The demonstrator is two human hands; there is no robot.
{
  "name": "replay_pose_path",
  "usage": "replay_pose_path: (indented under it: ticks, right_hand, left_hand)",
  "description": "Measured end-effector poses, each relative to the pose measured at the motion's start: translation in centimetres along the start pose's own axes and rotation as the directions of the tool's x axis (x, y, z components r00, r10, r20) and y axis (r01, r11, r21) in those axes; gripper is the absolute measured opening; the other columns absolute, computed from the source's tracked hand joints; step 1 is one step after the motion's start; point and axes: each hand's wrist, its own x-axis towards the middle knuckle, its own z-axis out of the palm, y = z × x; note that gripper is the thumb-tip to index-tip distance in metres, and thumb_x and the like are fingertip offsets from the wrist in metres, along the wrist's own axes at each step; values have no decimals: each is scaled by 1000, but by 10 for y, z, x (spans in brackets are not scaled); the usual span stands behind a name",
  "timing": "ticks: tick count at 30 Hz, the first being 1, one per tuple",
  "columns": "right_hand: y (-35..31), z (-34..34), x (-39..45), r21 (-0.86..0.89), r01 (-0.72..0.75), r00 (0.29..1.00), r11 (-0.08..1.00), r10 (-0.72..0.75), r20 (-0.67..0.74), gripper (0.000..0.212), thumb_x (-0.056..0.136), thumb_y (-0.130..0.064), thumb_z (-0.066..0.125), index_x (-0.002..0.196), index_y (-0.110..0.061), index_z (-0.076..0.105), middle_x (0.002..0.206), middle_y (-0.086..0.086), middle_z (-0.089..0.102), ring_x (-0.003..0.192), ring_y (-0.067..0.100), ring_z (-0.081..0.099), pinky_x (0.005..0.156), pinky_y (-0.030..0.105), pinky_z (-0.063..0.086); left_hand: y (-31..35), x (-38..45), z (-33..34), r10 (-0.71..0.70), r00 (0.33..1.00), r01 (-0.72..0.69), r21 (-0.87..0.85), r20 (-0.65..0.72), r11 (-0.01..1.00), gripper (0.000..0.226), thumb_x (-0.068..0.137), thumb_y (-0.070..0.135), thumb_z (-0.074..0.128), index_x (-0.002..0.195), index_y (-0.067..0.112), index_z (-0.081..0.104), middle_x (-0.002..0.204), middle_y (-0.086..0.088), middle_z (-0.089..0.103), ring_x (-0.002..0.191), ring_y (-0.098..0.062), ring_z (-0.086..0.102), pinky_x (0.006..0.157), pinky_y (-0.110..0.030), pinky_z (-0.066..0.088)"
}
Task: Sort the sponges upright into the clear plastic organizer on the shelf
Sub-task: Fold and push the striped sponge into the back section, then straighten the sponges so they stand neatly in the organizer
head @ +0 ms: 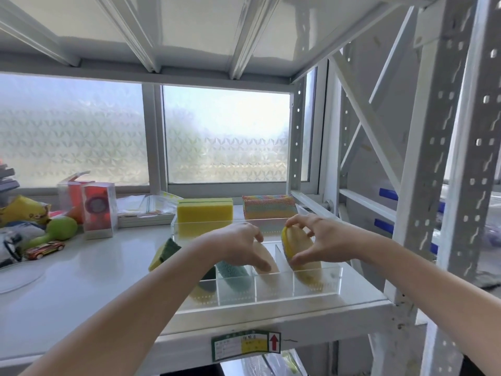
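Note:
The clear plastic organizer [273, 293] sits on the white shelf [81, 289], split into slots. My right hand [322, 240] grips a yellow oval sponge [291, 245] standing in the rightmost slot. My left hand [241, 242] rests its fingers on a beige sponge [267, 257] in the slot beside it. A teal mesh sponge [234, 274] stands further left. A yellow-green sponge [164, 253] leans at the organizer's left side. Behind, a yellow block sponge [204, 211] and a rainbow mesh sponge [268, 206] stand upright.
Toys lie at the shelf's left: a green maraca [58, 229], a toy car [44, 249], a yellow bag [23, 210] and clear boxes with red items [96, 208]. A flat white tray [146, 213] lies behind. Perforated steel uprights [423, 185] stand to the right.

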Motion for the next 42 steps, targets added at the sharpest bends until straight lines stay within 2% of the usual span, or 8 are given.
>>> replay_pose_path:
  ticks: [7,11,15,19,24,30,38,42]
  right_hand:
    - [3,-10,13,47,1,993,999,-6,121,64,74,-34,75,127,-36,38,130,1,44,115,23,51,97,37,51]
    - [5,-10,19,51,6,983,999,-15,184,58,74,-36,74,120,-43,39,128,-3,44,116,22,52,98,36,51]
    - [2,-4,23,53,21,977,998,-31,209,60,75,-34,74,125,-41,42,130,-2,45,117,21,51,94,31,50]
    - [-1,-6,26,57,15,970,998,-28,240,59,73,-34,74,123,-44,44,128,-4,45,117,21,51,97,34,49]
    - [-2,-3,26,23,15,970,1000,-20,243,62,75,-38,74,129,-43,43,130,-5,45,119,20,50,102,37,46]
    - [-1,-4,25,70,6,972,998,-22,235,58,78,-33,73,127,-41,43,132,-2,45,118,22,51,95,31,50]
    - [0,-1,22,83,0,974,997,-19,224,60,74,-39,73,123,-48,40,135,-3,43,120,21,49,102,38,46]
    - [-7,-6,19,56,8,982,998,-19,186,66,75,-43,74,132,-43,40,138,-3,44,122,19,49,103,34,44]
  left_hand:
    - [-3,2,-2,43,999,-41,-77,30,996,74,70,45,76,135,20,51,132,0,55,113,-18,56,99,-33,47]
    - [-3,4,-2,53,997,-49,-68,51,996,75,70,46,76,136,20,50,134,0,54,114,-19,55,100,-33,47]
    - [-3,4,-3,57,997,-53,-64,56,997,75,71,45,75,137,20,49,135,0,54,116,-19,55,100,-32,46]
    - [-4,5,-4,58,997,-55,-62,58,997,74,71,45,76,136,21,50,135,1,55,116,-18,55,99,-31,46]
    - [-5,5,-3,57,997,-53,-61,53,997,74,71,46,75,137,23,49,135,3,53,117,-17,54,98,-29,44]
    - [-5,6,-3,59,996,-55,-65,63,996,73,72,43,75,137,23,49,136,2,53,117,-18,54,99,-30,45]
    - [-7,5,-2,59,996,-54,-68,67,996,71,73,45,73,137,22,49,135,1,53,117,-18,54,99,-30,45]
    - [-10,-1,-13,53,998,-49,-82,47,995,70,75,44,72,137,23,47,135,0,54,118,-17,53,99,-29,43]
